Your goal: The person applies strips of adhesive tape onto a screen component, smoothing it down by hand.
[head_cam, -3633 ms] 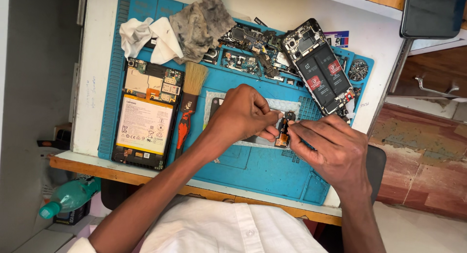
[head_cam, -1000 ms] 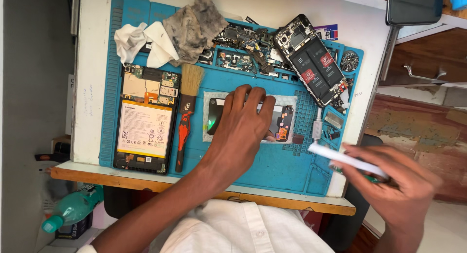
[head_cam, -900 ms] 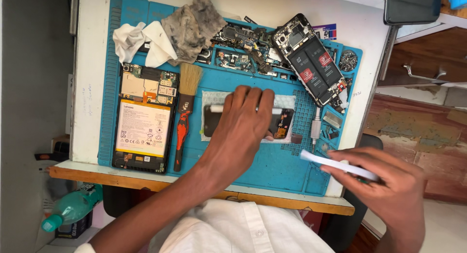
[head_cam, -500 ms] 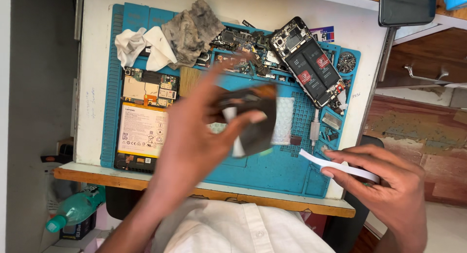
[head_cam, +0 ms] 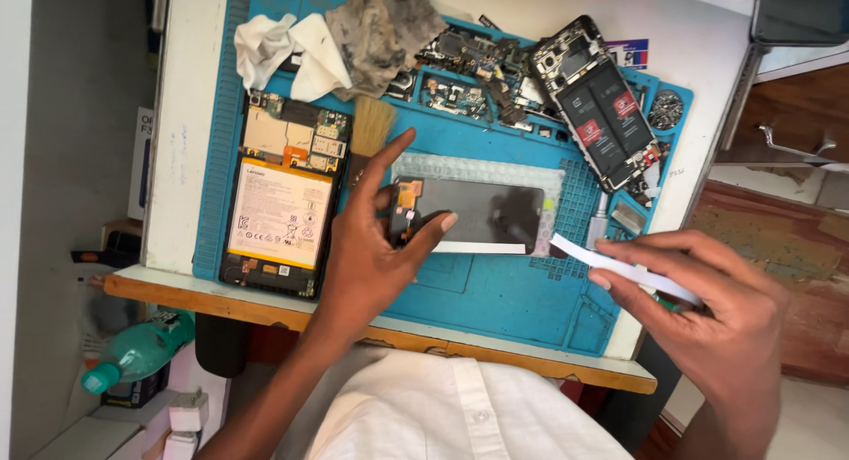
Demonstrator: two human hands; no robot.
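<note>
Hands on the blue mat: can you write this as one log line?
left hand: holds phone screen | right hand: holds white strip | blue mat

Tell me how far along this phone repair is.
Done: two phones lie opened, batteries showing, loose parts by the rag. In hand: left hand holds a dark screen panel over the mat; right hand holds a white strip. Left: nothing is reassembled yet.
</note>
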